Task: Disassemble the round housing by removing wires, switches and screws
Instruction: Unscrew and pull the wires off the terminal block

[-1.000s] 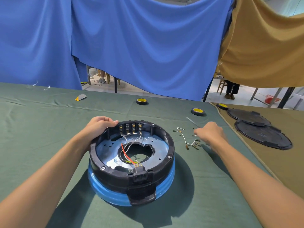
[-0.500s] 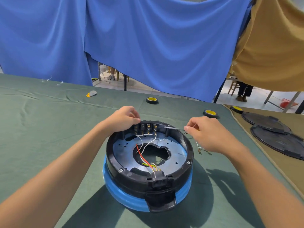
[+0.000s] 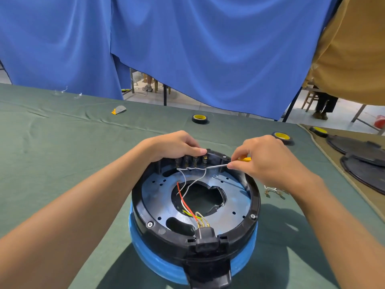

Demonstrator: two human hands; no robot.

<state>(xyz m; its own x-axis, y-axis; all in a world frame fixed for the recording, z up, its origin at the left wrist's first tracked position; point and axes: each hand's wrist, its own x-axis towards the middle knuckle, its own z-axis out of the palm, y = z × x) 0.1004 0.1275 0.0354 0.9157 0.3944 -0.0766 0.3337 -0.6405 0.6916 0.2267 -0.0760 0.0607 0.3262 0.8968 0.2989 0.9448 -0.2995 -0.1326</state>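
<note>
Green cloth (image 3: 62, 153) surface | blue drapes (image 3: 208, 49) behind | left hand (image 3: 177, 146) grips housing (image 3: 145, 205) | right hand (image 3: 268, 161) pinches screwdriver (image 3: 216, 166)

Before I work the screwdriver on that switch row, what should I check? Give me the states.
1. Housing steadied: left hand grips the far rim of the round housing: ok.
2. Tool secure: right hand pinches the screwdriver: ok.
3. Tip seated at the rightmost switch: cannot tell.
4. White wires off the switches: not ok, attached.
5. Near rim screw out: not ok, in place.
</note>
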